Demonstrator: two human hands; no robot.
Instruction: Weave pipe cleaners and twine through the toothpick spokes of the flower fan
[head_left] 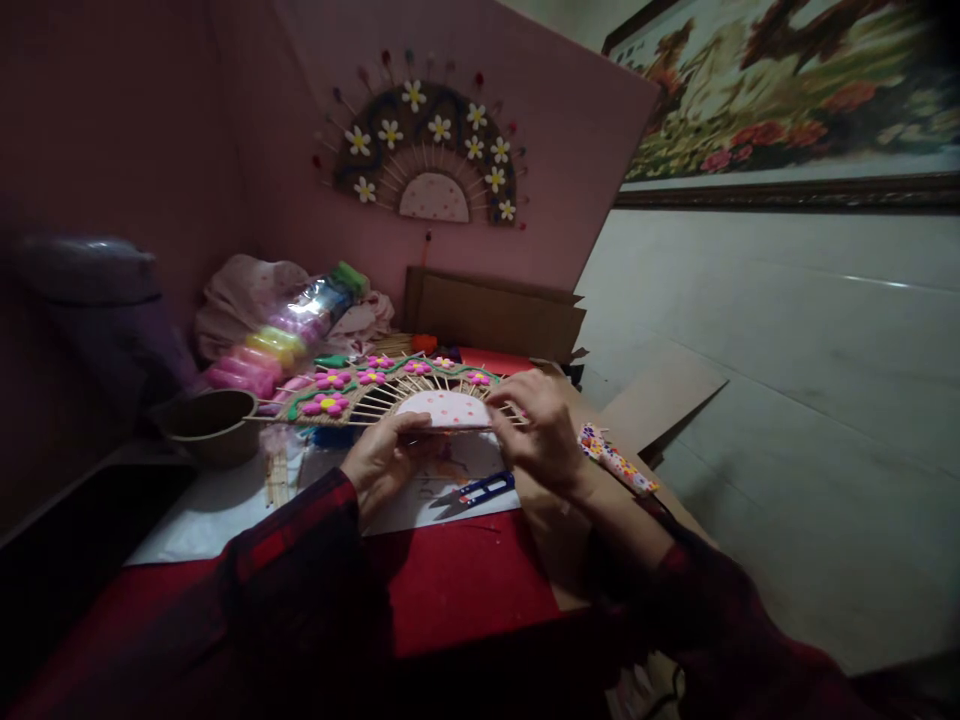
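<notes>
A fan-shaped craft piece [388,384], with thin sticks, brown twine, a green wavy line and pink flowers with yellow centres, is held level above the table. At its base sits a white half-round panel [450,409] with small pink dots. My left hand [386,455] grips the lower edge of this panel, thumb on top and fingers underneath. At the panel's right end, my right hand [538,425] has its fingers bent together against the fan's edge. Its exact fingertip contact is partly hidden. Below the hands lie blue thread snips [476,492] on white paper.
A finished-looking fan with white flowers [427,150] hangs on the pink wall. Around the table are a brown bowl [214,428], wrapped coloured clay [281,340], cardboard [495,312], a patterned roll [616,462] and a red cloth [465,580].
</notes>
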